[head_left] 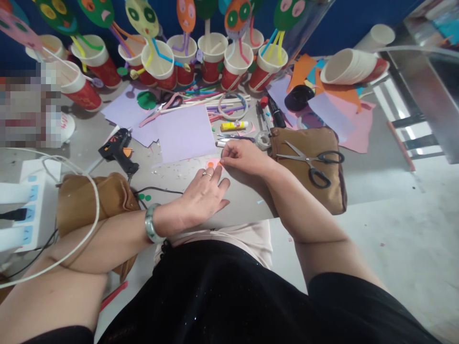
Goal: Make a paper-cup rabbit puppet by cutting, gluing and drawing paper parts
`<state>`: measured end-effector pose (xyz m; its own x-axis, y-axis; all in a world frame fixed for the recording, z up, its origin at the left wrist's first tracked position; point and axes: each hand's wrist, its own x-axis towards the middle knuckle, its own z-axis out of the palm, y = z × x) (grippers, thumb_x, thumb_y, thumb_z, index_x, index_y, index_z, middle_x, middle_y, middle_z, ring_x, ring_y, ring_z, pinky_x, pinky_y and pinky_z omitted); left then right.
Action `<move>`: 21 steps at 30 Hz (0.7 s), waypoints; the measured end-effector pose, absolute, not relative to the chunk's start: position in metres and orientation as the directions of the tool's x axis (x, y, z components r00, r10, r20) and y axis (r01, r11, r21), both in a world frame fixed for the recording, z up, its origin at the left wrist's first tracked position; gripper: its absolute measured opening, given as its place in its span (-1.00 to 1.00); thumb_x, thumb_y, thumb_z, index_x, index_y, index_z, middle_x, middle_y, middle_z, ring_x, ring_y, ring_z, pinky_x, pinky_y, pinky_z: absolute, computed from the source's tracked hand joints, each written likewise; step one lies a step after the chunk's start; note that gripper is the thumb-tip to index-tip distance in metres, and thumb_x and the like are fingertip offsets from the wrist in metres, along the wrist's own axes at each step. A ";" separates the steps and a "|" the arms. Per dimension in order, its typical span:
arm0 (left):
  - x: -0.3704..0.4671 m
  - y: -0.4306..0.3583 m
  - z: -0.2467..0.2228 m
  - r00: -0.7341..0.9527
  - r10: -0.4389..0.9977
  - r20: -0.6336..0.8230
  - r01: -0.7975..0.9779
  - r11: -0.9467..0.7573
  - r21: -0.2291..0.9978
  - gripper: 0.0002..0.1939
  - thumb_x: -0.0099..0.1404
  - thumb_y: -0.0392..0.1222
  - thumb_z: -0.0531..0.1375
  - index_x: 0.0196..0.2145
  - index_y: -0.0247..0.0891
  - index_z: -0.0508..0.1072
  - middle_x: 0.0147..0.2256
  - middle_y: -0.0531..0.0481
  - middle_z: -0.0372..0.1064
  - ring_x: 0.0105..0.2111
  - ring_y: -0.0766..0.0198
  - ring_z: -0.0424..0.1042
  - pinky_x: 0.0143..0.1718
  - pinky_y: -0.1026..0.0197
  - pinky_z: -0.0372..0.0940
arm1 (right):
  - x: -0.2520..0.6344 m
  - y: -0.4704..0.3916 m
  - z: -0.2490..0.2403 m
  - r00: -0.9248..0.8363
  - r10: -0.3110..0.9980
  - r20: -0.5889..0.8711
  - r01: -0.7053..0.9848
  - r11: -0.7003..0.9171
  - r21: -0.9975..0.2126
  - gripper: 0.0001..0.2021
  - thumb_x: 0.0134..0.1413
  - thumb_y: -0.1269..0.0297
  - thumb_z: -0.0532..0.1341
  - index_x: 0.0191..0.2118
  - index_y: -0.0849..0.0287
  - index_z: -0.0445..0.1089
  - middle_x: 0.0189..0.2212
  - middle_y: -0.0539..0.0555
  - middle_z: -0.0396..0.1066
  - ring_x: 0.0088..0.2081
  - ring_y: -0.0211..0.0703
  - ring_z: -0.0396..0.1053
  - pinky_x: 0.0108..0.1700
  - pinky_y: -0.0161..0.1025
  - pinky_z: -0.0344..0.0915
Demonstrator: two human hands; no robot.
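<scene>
On the grey table in front of me lies a small pink paper piece (214,160) bearing an orange paper circle (210,165). My left hand (201,193), with a ring, is stretched out flat, its fingertips resting on the paper's lower edge. My right hand (244,155) is closed in a pinch at the paper's right side, on a second orange paper circle (220,163) partly hidden by fingertips. A lilac sheet (188,134) lies just beyond. A yellow glue stick (234,125) and a roll of clear tape (263,140) are past my right hand.
Scissors (308,162) rest on a brown pouch (333,200) at right. A black glue gun (120,152) lies left, near another brown pouch (81,198) and a white power strip (32,200). Red paper cups (234,79) holding paper faces line the back. A white cable (97,200) crosses the left side.
</scene>
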<state>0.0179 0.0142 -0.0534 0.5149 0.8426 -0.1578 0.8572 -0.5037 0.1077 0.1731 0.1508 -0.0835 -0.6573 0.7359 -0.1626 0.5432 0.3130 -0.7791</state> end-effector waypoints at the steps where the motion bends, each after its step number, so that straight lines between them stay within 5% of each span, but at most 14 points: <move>1: 0.018 0.015 -0.053 0.512 0.843 -0.166 0.859 -0.500 0.109 -0.56 0.43 0.01 0.22 0.05 -0.45 0.45 0.28 -0.57 0.22 0.18 -0.25 0.30 0.08 -0.11 0.22 | 0.173 0.151 -0.083 -0.656 0.737 -0.165 0.546 0.312 -0.777 -0.90 -0.02 0.26 0.29 -0.45 0.14 0.40 -0.51 -0.01 0.42 -0.40 -0.19 0.34 -0.30 -0.23 0.20; 21: 0.015 0.012 -0.052 0.570 0.813 -0.122 0.822 -0.560 0.106 -0.57 0.45 0.02 0.20 -0.02 -0.49 0.49 0.24 -0.61 0.28 0.06 -0.19 0.45 0.06 -0.07 0.29 | 0.176 0.152 -0.079 -0.658 0.738 -0.151 0.553 0.337 -0.762 -0.87 0.04 0.25 0.25 -0.44 0.16 0.38 -0.50 0.00 0.42 -0.38 -0.19 0.32 -0.29 -0.25 0.17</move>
